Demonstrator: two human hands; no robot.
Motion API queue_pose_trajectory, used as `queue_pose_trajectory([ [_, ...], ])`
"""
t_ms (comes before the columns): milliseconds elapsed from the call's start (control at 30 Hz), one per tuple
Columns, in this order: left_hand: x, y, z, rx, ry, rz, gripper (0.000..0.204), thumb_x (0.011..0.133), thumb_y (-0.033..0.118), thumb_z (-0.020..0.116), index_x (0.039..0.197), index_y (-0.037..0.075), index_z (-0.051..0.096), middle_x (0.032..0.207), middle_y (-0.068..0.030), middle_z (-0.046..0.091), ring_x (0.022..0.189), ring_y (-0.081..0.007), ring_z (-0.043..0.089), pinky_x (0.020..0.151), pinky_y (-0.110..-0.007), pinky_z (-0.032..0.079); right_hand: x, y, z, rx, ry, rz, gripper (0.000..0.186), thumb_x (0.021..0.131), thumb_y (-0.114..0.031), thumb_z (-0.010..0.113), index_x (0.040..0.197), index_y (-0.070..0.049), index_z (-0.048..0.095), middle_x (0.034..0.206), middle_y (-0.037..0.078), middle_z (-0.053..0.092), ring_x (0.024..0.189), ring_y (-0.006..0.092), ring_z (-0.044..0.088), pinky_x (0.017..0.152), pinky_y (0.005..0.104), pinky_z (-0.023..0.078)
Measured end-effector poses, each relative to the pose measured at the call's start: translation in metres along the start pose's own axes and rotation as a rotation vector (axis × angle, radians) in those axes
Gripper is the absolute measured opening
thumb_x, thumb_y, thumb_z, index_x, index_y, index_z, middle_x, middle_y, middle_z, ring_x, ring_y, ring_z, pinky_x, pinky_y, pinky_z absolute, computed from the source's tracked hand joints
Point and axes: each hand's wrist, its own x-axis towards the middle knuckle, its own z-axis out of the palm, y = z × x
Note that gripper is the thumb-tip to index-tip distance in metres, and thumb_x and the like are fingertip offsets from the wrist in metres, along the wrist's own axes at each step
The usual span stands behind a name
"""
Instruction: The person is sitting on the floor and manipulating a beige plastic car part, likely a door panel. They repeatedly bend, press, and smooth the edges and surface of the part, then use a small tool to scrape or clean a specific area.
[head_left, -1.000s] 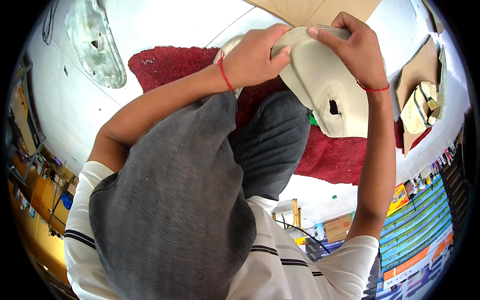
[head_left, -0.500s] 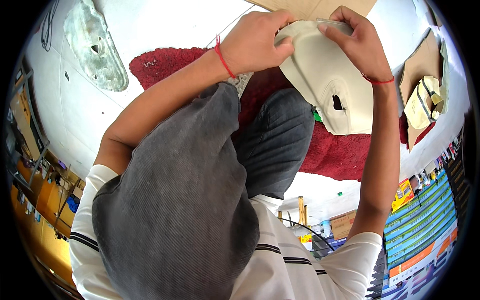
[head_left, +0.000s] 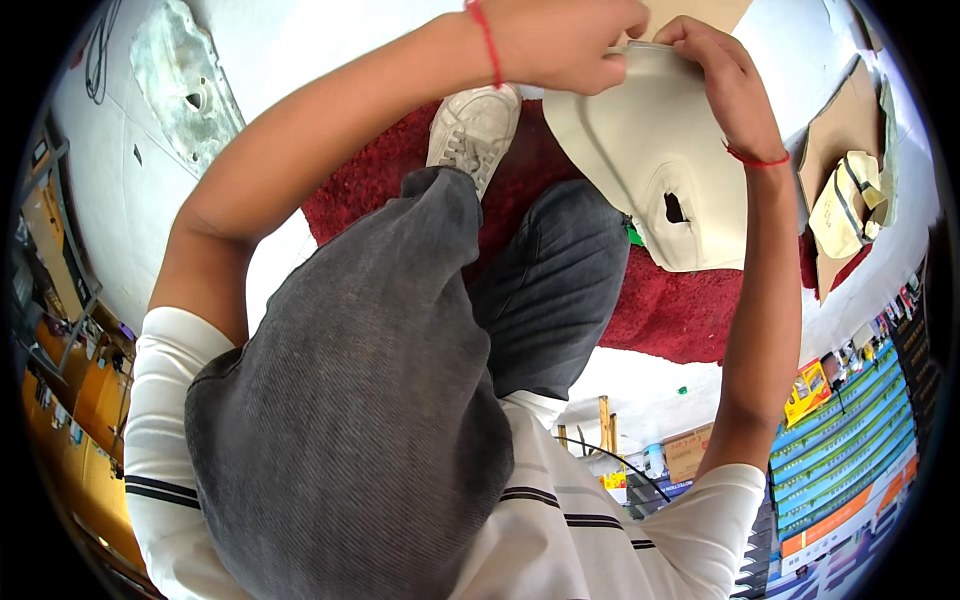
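A cream, curved trim panel with a smooth leather-like cover and a small dark slot lies across the red rug by my knee. At its far edge my left hand is closed, fingertips pinching the cover along the rim. My right hand grips the same far edge further right, thumb and fingers bent over it. Both wrists wear a red thread. Exactly what the left fingertips hold is partly hidden by the hand itself.
A similar bare, greyish panel lies on the white floor at far left. Under me is a red shaggy rug. To the right are cardboard and a cream strapped piece. Boxes stand at lower right.
My left hand has moved right along the panel's far edge, closer to my right hand, uncovering my shoe. The right hand stays nearly where it was, its fingers slightly shifted.
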Motion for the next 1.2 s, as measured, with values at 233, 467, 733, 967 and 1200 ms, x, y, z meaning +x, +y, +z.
queue_pose_trajectory([
  [233,0.038,0.005,0.001,0.104,-0.182,0.056,0.028,0.078,0.014,0.064,0.103,0.002,0.068,0.086,-0.023,0.073,0.083,-0.0443,0.07,0.078,-0.053,0.057,0.005,-0.01,0.009,0.232,0.111,-0.088,0.026,0.1,-0.021,0.051,0.115,-0.001,0.061,0.096,0.009,0.067,0.095,0.0186,0.064,0.092,0.0301,0.048],
  [467,0.023,0.0,-0.011,0.059,-0.161,0.05,0.051,0.076,0.013,0.069,0.122,-0.002,0.055,0.109,-0.0253,0.067,0.098,-0.043,0.069,0.084,-0.051,0.057,-0.002,-0.029,0.005,0.168,0.178,0.054,0.037,0.111,-0.033,0.041,0.129,-0.002,0.055,0.084,0.007,0.065,0.084,0.0141,0.061,0.083,0.0277,0.048],
  [733,0.053,0.019,0.0,0.017,-0.114,-0.015,0.074,0.076,0.021,0.074,0.138,-0.006,0.044,0.125,-0.027,0.058,0.103,-0.0445,0.067,0.086,-0.051,0.057,0.008,-0.013,0.005,0.322,0.285,-0.034,0.048,0.112,-0.043,0.043,0.144,-0.007,0.046,0.095,0.002,0.054,0.086,0.0104,0.051,0.083,0.0264,0.045],
  [967,-0.037,-0.021,0.016,-0.218,-0.127,-0.202,0.052,0.083,0.012,0.073,0.132,0.0,0.061,0.108,-0.0141,0.075,0.091,-0.0227,0.074,0.081,-0.034,0.059,0.009,-0.009,0.002,0.028,0.249,-0.016,0.054,0.104,-0.029,0.048,0.151,-0.004,0.039,0.095,0.0,0.049,0.086,0.0107,0.047,0.084,0.0249,0.043],
  [1200,-0.078,-0.024,0.07,-0.908,-0.019,-0.471,0.042,0.097,0.003,0.065,0.138,-0.003,0.06,0.115,-0.0053,0.074,0.101,-0.0105,0.07,0.091,-0.029,0.057,-0.002,0.014,0.048,-0.477,0.564,-0.465,0.048,0.073,-0.005,0.069,0.117,0.0,0.053,0.126,0.022,0.053,0.12,0.0388,0.054,0.102,0.0429,0.045],
])
